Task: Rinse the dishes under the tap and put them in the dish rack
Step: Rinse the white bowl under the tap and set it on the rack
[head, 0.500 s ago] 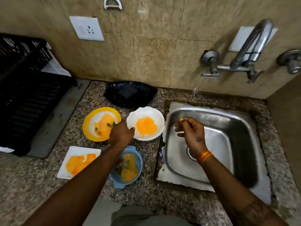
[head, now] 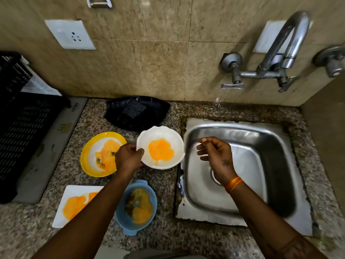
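**Operator:** Fingers of my left hand [head: 128, 158] have just closed on the near-left rim of the white bowl [head: 161, 147]. Half a second ago that hand sat lower, between the yellow plate [head: 103, 154] and the bowl, barely at its edge; now the thumb lies over the rim and I am pinching it.

**Supervisor:** Is the bowl off the counter?

**Operator:** I cannot tell. It sits where it sat before, just left of the sink [head: 240, 176], orange residue pooled in its middle. I would call this a grip made and a lift not yet begun.

**Supervisor:** And your right hand?

**Operator:** My right hand [head: 217, 157] hovers over the left part of the sink basin, fingers loosely spread and holding nothing, much as it was a moment ago.

**Supervisor:** What does that mean for the job?

**Operator:** This is the first dish, by my reckoning. The yellow plate, the square white plate [head: 78, 204] and the blue bowl [head: 137, 207] all sit dirty on the counter, and the black rack [head: 22, 128] at far left shows no dishes where I can see into it. The tap [head: 285, 51] on the wall shows no water running, so my free hand will probably need to open it once the bowl is over the basin.
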Available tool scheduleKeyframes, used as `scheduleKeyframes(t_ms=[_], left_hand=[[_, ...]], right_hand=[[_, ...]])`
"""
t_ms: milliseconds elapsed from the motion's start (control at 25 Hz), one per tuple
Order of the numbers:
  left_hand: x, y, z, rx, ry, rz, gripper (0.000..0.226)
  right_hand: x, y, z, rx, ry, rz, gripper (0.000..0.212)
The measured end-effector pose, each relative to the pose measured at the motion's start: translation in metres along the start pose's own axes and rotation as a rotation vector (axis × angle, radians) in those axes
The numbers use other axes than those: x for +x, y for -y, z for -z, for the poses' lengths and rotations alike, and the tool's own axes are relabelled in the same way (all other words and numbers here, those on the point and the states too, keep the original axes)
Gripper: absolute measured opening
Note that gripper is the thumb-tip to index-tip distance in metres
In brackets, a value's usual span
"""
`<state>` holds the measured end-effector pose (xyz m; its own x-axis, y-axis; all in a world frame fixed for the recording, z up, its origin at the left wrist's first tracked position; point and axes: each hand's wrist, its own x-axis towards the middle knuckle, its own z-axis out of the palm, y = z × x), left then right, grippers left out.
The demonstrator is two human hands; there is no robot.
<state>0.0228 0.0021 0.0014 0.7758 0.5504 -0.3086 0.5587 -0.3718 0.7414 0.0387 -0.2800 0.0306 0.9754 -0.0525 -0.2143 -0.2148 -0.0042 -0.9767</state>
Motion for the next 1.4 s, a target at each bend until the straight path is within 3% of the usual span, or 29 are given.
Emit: scheduleKeyframes(t_ms=[320, 440, 520, 600, 760, 960, 1040, 1200, 1400], left_hand=[[-0.036, -0.041, -0.036, -0.592, 0.284, 0.124, 0.022], [-0.051, -0.067, -0.063, -0.767, 0.440, 0.174, 0.039], [-0.059, -0.089, -0.081, -0.832, 0.566, 0.197, 0.043], [-0.063, -0.109, -0.100, -0.826, 0.653, 0.181, 0.042], [-0.068, -0.132, -0.136, -0.748, 0.694, 0.161, 0.037], [-0.066, -0.146, -0.163, -0.708, 0.688, 0.123, 0.043], [-0.065, -0.151, -0.167, -0.689, 0.684, 0.112, 0.041], [-0.063, -0.156, -0.174, -0.665, 0.696, 0.082, 0.035], [-0.064, -0.160, -0.178, -0.644, 0.706, 0.072, 0.032]], right_hand=[[0.007, 0.024, 0.068, 0.018, -0.106, 0.085, 0.017], [0.026, 0.037, 0.103, 0.030, -0.320, 0.156, 0.013], [0.048, 0.055, 0.126, -0.004, -0.473, 0.275, 0.029], [0.072, 0.072, 0.147, -0.043, -0.556, 0.364, 0.047], [0.117, 0.095, 0.170, -0.242, -0.552, 0.315, 0.067], [0.149, 0.104, 0.166, -0.401, -0.648, 0.413, 0.022], [0.155, 0.100, 0.163, -0.389, -0.679, 0.426, 0.023], [0.165, 0.095, 0.162, -0.092, -0.610, 0.319, 0.027], [0.154, 0.103, 0.157, 0.067, -0.543, 0.265, 0.013]])
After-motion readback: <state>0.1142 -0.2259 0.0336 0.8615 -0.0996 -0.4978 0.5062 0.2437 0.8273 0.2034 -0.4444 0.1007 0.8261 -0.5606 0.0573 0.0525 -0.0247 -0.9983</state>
